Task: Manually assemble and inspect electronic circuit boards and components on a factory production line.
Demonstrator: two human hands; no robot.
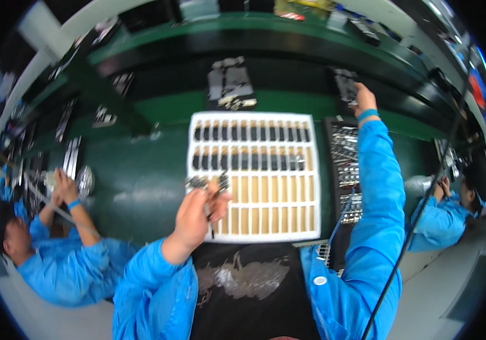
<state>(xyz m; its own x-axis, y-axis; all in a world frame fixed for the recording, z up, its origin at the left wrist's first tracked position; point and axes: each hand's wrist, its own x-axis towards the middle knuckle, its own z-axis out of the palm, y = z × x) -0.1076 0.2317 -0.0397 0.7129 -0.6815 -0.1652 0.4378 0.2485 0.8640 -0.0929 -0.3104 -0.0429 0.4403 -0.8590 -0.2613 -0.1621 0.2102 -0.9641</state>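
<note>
My left hand (193, 214) is raised over the lower left of a white foam tray (254, 238), its fingers closed on a small dark metal part (224, 181); blur hides the part's exact kind. The tray is divided into narrow slots in several rows. Black pieces (248, 134) fill the top row and most of the second, while the lower rows show bare tan slot bottoms. At the far right, my right hand (366, 97) stretches out to a dark grey flat plate (345, 85) and grips its right edge, fingers partly hidden.
A black tray (328, 161) of small shiny metal parts stands right of the foam tray. Another grey plate with pieces (230, 84) lies on the dark belt beyond. Co-workers in blue sit at left (70, 255) and right (441, 218). A black cable (410, 235) hangs at right.
</note>
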